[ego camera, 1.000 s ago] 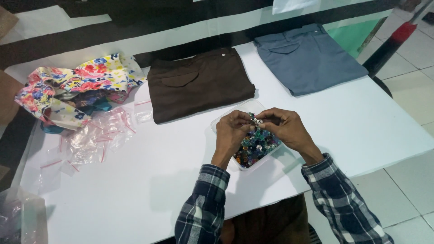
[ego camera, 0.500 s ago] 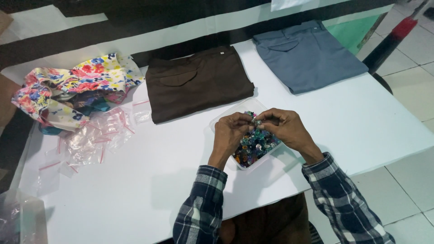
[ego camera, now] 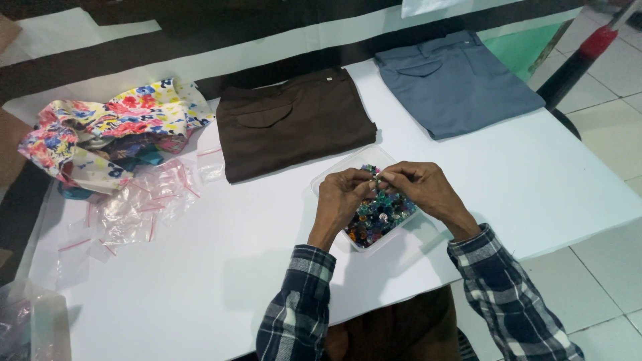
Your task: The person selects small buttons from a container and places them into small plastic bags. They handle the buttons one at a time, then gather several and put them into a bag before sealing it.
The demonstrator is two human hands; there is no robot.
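Observation:
My left hand point(ego camera: 342, 204) and my right hand point(ego camera: 422, 190) hover together over a clear plastic tray point(ego camera: 334, 175) filled with several small coloured beads point(ego camera: 378, 220). The fingertips of both hands meet above the tray and pinch something tiny, too small to identify. Both sleeves are dark blue plaid. The tray rests on a white table point(ego camera: 234, 267) near its front edge.
Folded brown trousers point(ego camera: 291, 124) lie behind the tray, and folded grey-blue trousers point(ego camera: 455, 83) lie at the back right. A crumpled floral cloth point(ego camera: 107, 137) sits at the left, with small clear zip bags point(ego camera: 140, 204) scattered beside it. A red and black pole point(ego camera: 582, 57) stands right.
Both hands stay over the bead tray. The fingertips have shifted slightly and come closer together.

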